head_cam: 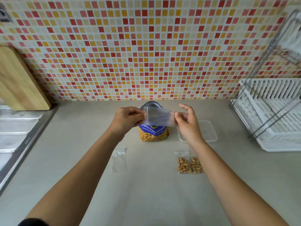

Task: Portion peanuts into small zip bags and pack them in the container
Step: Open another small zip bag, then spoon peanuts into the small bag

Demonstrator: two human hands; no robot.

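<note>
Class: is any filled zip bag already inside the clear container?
No, both filled zip bags lie on the counter, nearer than the container.

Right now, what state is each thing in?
Held bag: empty, pinched between left hand and right hand.
Peanut pack: upright, top open.
Container: on counter, looks empty.
Filled bags: two, flat on counter, outside container.
Spare bags: empty, flat on counter.
</note>
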